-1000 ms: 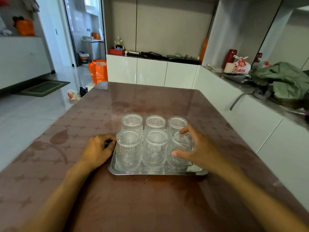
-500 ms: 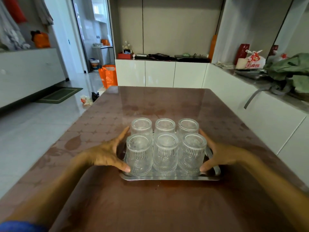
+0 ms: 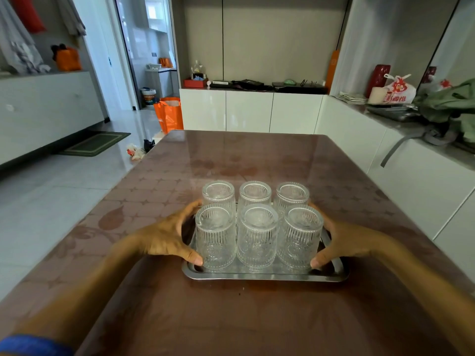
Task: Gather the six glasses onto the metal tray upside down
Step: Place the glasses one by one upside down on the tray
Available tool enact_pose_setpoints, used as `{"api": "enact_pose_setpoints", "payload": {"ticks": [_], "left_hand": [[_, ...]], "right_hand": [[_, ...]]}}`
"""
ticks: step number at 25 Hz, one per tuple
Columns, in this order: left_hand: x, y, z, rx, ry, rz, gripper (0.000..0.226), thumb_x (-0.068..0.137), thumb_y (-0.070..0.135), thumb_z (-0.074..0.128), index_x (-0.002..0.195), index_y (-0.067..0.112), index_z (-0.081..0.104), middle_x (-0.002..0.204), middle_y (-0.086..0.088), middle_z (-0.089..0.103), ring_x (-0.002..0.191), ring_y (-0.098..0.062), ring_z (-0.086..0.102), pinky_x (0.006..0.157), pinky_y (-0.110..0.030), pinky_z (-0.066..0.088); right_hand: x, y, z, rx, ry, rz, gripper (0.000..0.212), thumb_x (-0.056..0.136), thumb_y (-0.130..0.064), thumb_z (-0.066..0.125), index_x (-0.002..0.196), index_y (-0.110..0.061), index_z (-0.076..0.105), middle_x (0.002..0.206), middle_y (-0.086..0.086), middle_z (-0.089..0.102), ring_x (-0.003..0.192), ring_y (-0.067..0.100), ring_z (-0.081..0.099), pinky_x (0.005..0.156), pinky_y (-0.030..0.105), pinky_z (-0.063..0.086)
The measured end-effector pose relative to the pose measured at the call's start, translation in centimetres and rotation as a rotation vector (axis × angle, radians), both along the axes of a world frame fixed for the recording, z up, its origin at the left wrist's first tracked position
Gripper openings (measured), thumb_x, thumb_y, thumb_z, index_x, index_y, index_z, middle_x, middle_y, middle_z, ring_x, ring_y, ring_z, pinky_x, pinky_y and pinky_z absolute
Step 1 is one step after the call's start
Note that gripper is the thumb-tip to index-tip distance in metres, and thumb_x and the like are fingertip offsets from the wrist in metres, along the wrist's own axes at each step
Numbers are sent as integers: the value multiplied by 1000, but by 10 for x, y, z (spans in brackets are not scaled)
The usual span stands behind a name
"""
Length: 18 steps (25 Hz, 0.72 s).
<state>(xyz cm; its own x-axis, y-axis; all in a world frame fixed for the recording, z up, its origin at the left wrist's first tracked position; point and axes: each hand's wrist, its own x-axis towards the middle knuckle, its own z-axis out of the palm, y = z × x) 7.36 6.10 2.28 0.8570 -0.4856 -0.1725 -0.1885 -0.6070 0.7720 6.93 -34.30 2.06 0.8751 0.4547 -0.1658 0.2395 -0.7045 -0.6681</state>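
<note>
glasses point(image 3: 257, 236): six, all upside down, in two rows of three
tray point(image 3: 264, 275): one, metal, carrying all six glasses
surface point(image 3: 231, 317): one, brown
hands: two, the left hand point(image 3: 167, 237) and the right hand point(image 3: 344, 242), one at each side of the glasses
orange bag point(image 3: 169, 114): one, on the floor
mat point(image 3: 95, 144): one, green

A single wide-angle head view looks forward and down along the brown table point(image 3: 257, 317). The metal tray point(image 3: 267, 276) sits close, just below centre; white cabinets point(image 3: 250, 111) and a doorway fill the far background.
</note>
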Motion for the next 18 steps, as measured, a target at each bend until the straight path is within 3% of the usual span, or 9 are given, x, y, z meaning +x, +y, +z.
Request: {"api": "enact_pose_setpoints", "payload": {"ticks": [2,4,6,8,10,12,14,18], "left_hand": [[-2,5,5,58,5,-18,139,49,49,94,153,46,2,164,16,14,150,-10,13,123,-42,16],[-7,21,20,97,1,12,129,50,60,89,150,54,6,164,19,9,151,-9,9,124,-45,15],[-13,32,45,97,-102,59,111,51,74,80,142,66,16,159,25,15,148,-7,15,121,-44,19],[-9,22,72,97,-191,26,101,53,78,75,138,70,20,151,33,19,142,-1,20,116,-39,21],[5,-5,93,178,-211,-48,103,55,77,75,142,63,22,154,32,20,142,-3,21,114,-37,21],[17,-28,101,298,-176,-67,110,57,72,76,150,47,24,162,19,20,148,-12,21,116,-39,18],[25,-32,95,344,-133,-55,109,58,69,78,150,39,28,162,14,24,149,-16,22,114,-35,18],[28,-28,81,296,-119,-42,112,49,79,75,146,44,32,160,15,27,147,-15,25,111,-33,20]], "right_hand": [[-4,-6,6,-19,17,22,135,52,-52,93,151,-49,2,157,-25,18,143,4,18,108,19,23],[-14,-23,28,-6,30,-33,131,52,-56,91,150,-52,6,161,-20,13,145,7,16,115,31,22],[-26,-29,66,44,-91,-135,115,50,-67,87,144,-63,20,156,-26,25,142,3,25,115,39,27],[-24,-4,101,88,-224,-89,95,54,-74,79,136,-67,31,141,-44,37,130,-14,36,108,29,33],[-7,46,118,-25,-267,45,92,58,-82,70,139,-63,30,139,-48,31,126,-13,37,103,27,32],[9,90,119,-220,-229,138,99,63,-79,67,148,-49,26,154,-29,23,136,3,30,109,34,29],[25,105,104,-273,-155,163,97,71,-67,71,152,-33,29,161,-13,19,143,13,24,112,36,23],[30,99,80,-174,-169,151,84,74,-66,69,146,-33,42,159,-10,26,142,13,26,102,31,21]]}}
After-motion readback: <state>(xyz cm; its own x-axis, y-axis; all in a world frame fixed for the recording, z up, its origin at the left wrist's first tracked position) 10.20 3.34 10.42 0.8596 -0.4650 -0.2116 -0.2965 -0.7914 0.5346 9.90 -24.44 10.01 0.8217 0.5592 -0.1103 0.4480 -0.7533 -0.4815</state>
